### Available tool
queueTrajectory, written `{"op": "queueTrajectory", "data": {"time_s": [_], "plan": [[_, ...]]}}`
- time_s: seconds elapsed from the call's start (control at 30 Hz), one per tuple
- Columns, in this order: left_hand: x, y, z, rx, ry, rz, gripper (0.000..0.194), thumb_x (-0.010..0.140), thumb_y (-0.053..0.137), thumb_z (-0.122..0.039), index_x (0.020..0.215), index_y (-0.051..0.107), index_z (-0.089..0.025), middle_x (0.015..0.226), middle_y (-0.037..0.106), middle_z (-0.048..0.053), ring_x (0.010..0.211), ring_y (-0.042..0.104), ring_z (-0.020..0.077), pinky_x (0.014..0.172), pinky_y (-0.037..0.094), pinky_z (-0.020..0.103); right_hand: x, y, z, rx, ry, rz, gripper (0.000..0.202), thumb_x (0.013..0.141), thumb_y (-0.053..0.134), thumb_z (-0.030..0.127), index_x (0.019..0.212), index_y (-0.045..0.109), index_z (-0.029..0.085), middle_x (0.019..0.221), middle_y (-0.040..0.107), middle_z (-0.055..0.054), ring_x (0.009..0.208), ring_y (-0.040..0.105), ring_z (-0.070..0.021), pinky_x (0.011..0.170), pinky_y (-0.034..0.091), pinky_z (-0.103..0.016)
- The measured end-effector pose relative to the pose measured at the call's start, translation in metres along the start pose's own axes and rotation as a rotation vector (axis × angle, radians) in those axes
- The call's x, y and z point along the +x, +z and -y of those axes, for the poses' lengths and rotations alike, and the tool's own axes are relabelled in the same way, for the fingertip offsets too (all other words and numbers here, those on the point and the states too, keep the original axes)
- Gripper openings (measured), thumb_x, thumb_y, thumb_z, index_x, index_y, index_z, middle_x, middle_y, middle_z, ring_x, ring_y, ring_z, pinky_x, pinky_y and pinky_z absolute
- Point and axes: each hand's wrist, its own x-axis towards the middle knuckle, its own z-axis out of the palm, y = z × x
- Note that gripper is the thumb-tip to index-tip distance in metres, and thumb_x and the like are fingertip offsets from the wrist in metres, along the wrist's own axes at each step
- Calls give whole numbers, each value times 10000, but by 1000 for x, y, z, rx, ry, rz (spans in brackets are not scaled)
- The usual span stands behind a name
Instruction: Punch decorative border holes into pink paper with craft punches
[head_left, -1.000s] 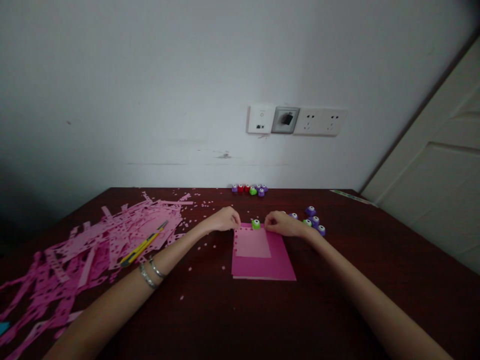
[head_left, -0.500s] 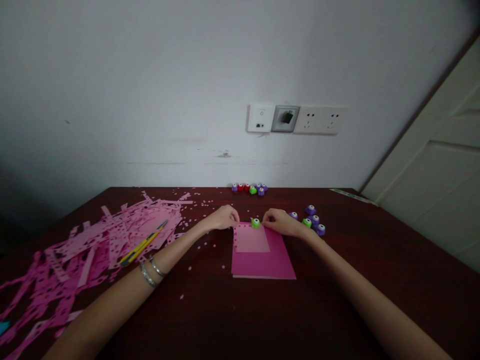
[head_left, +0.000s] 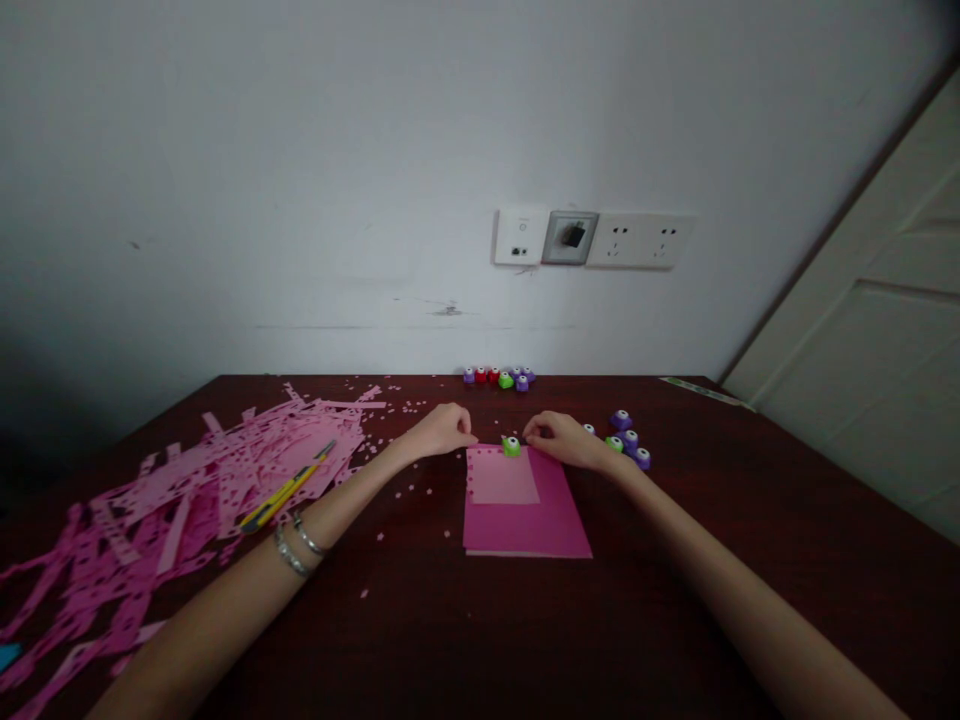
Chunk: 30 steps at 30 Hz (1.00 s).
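Note:
A smaller light pink sheet of paper (head_left: 504,482) lies on a larger magenta sheet (head_left: 529,530), with small dark cut-outs along its left side and part of its top edge. A green craft punch (head_left: 511,446) with a white round button sits at the top edge of both sheets. My left hand (head_left: 441,430) is closed in a pinch at their top left corner. On the other side of the punch, my right hand (head_left: 564,440) pinches at the top edge, near the light sheet's right corner. The fingertips hide exactly which layers are gripped.
Pink punched paper scraps (head_left: 187,490) are heaped on the left, with a yellow utility knife (head_left: 289,487) on top. Several more punches (head_left: 628,440) stand beyond my right forearm, and another row (head_left: 495,376) stands by the wall. Tiny paper bits (head_left: 409,407) are scattered leftward.
Both hands have lifted slightly at the top edge, my left one shifting away a little. The punch and sheets stay almost where they were.

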Motion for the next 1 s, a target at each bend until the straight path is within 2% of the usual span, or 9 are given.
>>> {"op": "queueTrajectory", "data": {"time_s": [0.17,0.27,0.43,0.77,1.0], "plan": [[-10,4,-25,38,130,161,259,659,636,-361,543,514,-164,505,478,-35,492,407,80,487,268,229,-1,8,-1,-24,-58,-13,363,734,494,109,1073,624,137,921,578,-89,819,541,-170,763,413,-280],[-14,14,-32,49,122,219,317,640,667,-402,519,480,-176,491,461,-34,470,382,81,484,262,241,-1,13,0,-15,-96,24,409,742,488,99,1135,590,149,951,548,-90,846,531,-166,801,406,-290],[-14,21,-31,52,87,235,314,626,686,-417,535,492,-186,531,519,-13,486,417,94,492,272,253,-1,13,4,-6,-137,43,373,754,475,86,1095,610,155,955,552,-88,852,521,-166,806,397,-295],[-14,20,-34,132,68,261,349,650,640,-480,560,510,-169,538,498,-30,490,416,80,494,270,239,0,14,-1,-16,-132,28,336,765,470,82,1051,627,164,902,559,-72,813,528,-159,783,407,-289],[-16,19,-35,94,102,251,327,664,632,-442,560,497,-163,544,503,-27,496,418,77,488,268,230,-1,15,-1,-19,-119,31,342,768,479,112,1083,607,148,923,573,-84,802,533,-161,747,412,-285]]}}
